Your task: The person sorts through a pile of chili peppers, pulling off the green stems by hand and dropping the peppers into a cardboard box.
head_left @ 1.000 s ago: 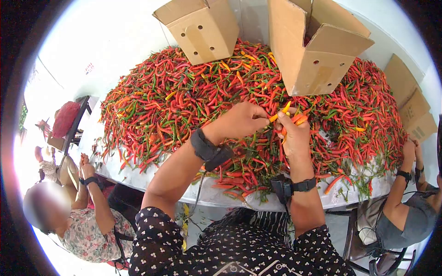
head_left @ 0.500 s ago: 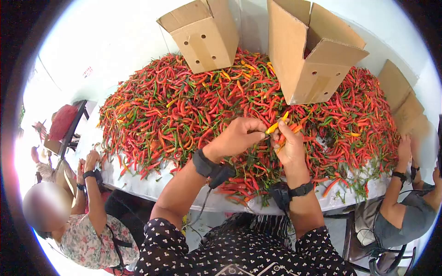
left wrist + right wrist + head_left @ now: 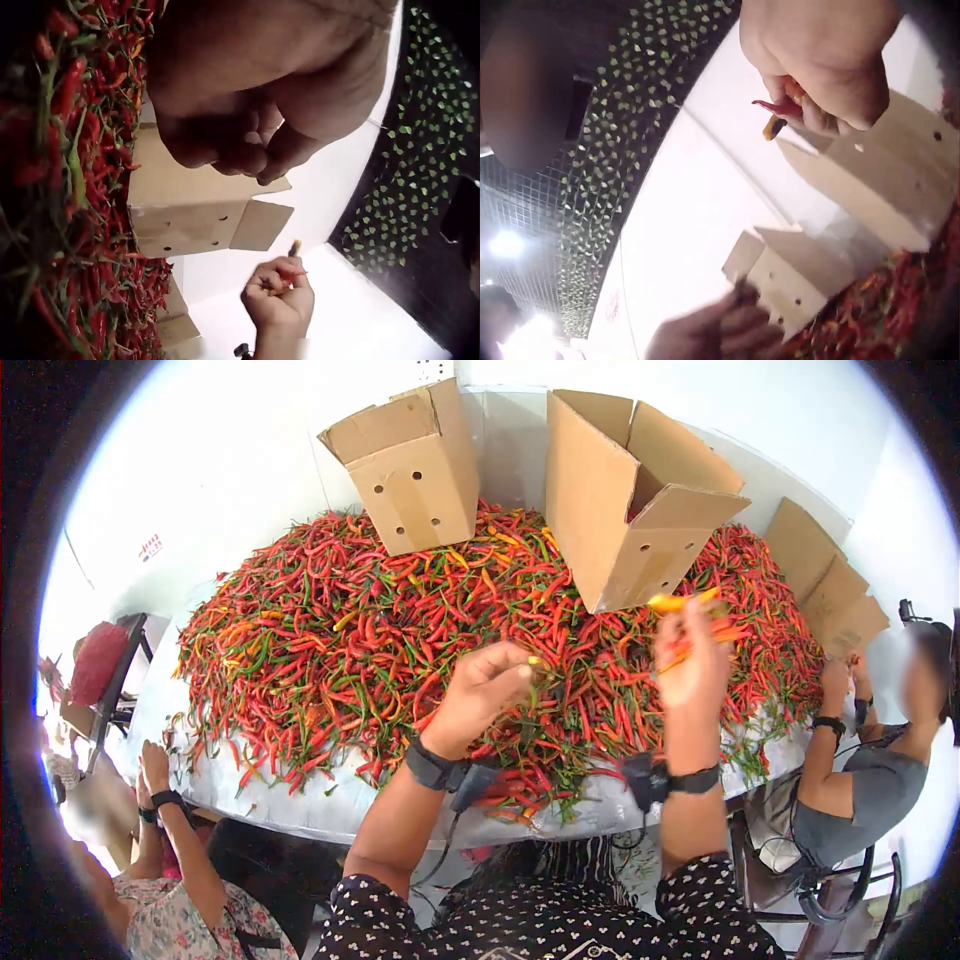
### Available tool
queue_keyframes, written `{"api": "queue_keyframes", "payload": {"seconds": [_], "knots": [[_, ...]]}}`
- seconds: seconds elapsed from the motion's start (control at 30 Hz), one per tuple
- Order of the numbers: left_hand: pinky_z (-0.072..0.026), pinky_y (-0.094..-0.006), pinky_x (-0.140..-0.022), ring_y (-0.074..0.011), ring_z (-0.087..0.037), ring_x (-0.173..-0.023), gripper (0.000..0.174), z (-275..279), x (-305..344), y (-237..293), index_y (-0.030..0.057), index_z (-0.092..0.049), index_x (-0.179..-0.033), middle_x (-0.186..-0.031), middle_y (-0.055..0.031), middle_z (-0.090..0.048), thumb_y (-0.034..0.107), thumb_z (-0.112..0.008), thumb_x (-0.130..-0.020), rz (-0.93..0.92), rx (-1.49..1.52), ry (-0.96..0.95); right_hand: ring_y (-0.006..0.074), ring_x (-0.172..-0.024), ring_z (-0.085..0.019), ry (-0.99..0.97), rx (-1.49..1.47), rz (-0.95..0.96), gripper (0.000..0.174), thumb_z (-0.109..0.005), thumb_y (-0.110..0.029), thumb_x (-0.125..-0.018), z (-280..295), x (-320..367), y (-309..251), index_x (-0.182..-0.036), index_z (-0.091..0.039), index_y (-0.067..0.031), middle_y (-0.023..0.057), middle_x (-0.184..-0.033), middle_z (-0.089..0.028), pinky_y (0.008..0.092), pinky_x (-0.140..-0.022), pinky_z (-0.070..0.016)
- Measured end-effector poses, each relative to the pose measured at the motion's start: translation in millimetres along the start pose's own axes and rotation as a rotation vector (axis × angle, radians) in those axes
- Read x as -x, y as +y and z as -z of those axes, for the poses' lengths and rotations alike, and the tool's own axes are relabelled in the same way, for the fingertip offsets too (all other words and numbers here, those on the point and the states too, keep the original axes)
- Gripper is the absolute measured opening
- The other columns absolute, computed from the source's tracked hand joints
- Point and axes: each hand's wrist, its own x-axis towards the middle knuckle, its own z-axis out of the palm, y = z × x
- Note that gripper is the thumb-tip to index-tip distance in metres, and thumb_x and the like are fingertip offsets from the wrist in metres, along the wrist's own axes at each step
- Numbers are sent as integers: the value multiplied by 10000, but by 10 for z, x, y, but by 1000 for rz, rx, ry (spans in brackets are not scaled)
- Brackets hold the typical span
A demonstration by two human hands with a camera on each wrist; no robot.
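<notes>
A wide heap of red, green and orange chili peppers (image 3: 330, 620) covers the table. My right hand (image 3: 692, 665) is raised over the right of the heap, fingers curled around several chilies. A yellow chili (image 3: 670, 603) sticks out at its fingertips, close to the large cardboard box (image 3: 592, 510) in the head view. From the right wrist, a red chili (image 3: 778, 108) pokes out of the same grip. My left hand (image 3: 478, 698), over the middle of the heap, pinches a small yellow-green bit (image 3: 536, 660) that looks like a chili stem.
A second cardboard box (image 3: 408, 490) with round holes stands at the back of the heap. Flattened cardboard (image 3: 830, 585) leans at the right. One person (image 3: 870, 760) sits at the right end of the table, another (image 3: 170, 890) at the left. The white table edge (image 3: 300, 810) runs in front.
My hands, close together at the yellow chili before, have come apart. The right hand has moved right with the chilies, the left one leftward. The head view has shifted.
</notes>
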Motion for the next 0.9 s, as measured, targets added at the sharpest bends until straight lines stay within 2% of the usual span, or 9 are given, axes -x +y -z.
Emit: {"api": "queue_keyframes", "payload": {"seconds": [0.1,0.27,0.33,0.37,0.43,0.47,0.53,0.77,0.9], "knots": [[-349,-209,-536,-49,-419,-568,48,212,1,-165,36,-542,-815,-635,22,-485,45,-506,-845,45,94,136,74,-465,-438,-34,217,335,125,-591,-150,-825,-174,-376,-487,-829,-513,-52,19,-620,-502,183,-377,-302],[-341,-205,-526,-47,-419,-563,51,233,-11,-214,41,-544,-811,-630,27,-482,73,-521,-843,48,29,183,83,-510,-464,-62,613,505,126,-589,-135,-822,-532,-1264,-835,-863,-566,-19,25,-636,-527,213,-408,-332],[-340,-203,-524,-47,-421,-561,57,230,-27,-209,41,-544,-808,-629,27,-483,83,-525,-843,65,1,190,104,-522,-478,-47,628,153,183,-602,-171,-822,-554,-1374,-910,-904,-562,-13,31,-646,-536,222,-421,-350],[-340,-201,-522,-47,-424,-558,61,238,-32,-215,40,-545,-806,-627,28,-484,85,-525,-843,82,0,214,104,-522,-478,-40,635,157,183,-602,-171,-822,-495,-1355,-911,-904,-562,-13,31,-646,-536,222,-421,-350],[-338,-196,-517,-46,-428,-551,64,246,-32,-231,39,-549,-799,-620,30,-485,84,-527,-839,82,2,229,129,-529,-490,-118,230,-52,249,-606,-262,-826,-342,-1189,-844,-922,-552,-38,58,-674,-548,212,-417,-354],[-338,-196,-517,-46,-428,-551,64,241,-32,-247,39,-549,-799,-620,30,-485,84,-527,-839,88,8,226,129,-529,-490,-113,237,-55,249,-606,-262,-826,-258,-1075,-788,-922,-552,-38,58,-674,-548,212,-417,-354],[-331,-190,-515,-41,-424,-552,63,236,-33,-269,42,-552,-790,-619,34,-484,80,-529,-836,82,-17,221,152,-569,-512,-158,-19,-403,305,-580,-359,-833,-80,-787,-621,-923,-537,-71,87,-722,-556,216,-411,-362],[-365,-196,-567,-38,-450,-615,44,154,-35,-302,47,-569,-841,-700,44,-518,68,-575,-804,55,-191,265,183,-646,-549,-189,-273,-732,290,-527,-351,-858,187,-42,139,-889,-526,-63,98,-774,-575,228,-430,-412],[-386,-197,-598,-42,-483,-651,70,211,-34,-344,47,-575,-870,-734,33,-544,78,-571,-808,84,-169,291,139,-686,-544,-234,-304,-854,271,-558,-204,-841,237,155,465,-1049,-532,-34,52,-791,-565,211,-472,-419]]}}
